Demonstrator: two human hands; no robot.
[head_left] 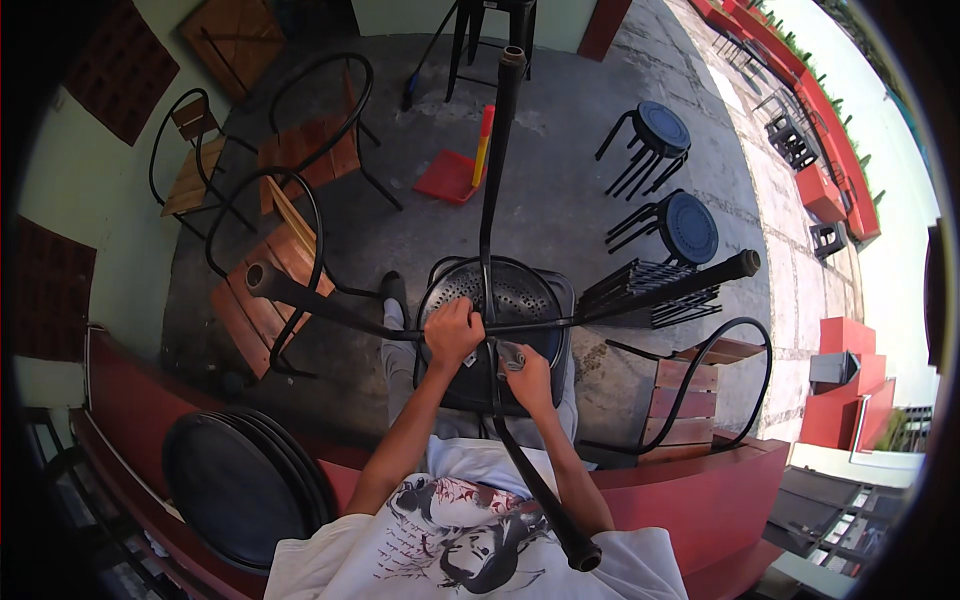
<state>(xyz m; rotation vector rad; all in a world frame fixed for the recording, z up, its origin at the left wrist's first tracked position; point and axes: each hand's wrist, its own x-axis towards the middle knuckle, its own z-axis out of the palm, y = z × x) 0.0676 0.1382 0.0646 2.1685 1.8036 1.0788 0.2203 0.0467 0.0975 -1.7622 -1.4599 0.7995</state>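
A black metal base with four curved legs (497,150) spreads out in front of me, its tubes crossing near the middle and their ends capped. My left hand (454,330) is closed around the tubing just left of the crossing. On the other side, my right hand (528,380) pinches a small grey cloth (512,354) against the leg that runs back toward me. Under the crossing lies a round black seat with punched holes (530,282), partly hidden by the tubes and my hands.
Wooden-slat chairs with black hoop frames (270,290) stand at left, another (682,400) at right. Stacked black stools (688,225) are at right. A red dustpan (447,177) lies ahead. Black round discs (240,490) lean by the red ledge (660,500) behind me.
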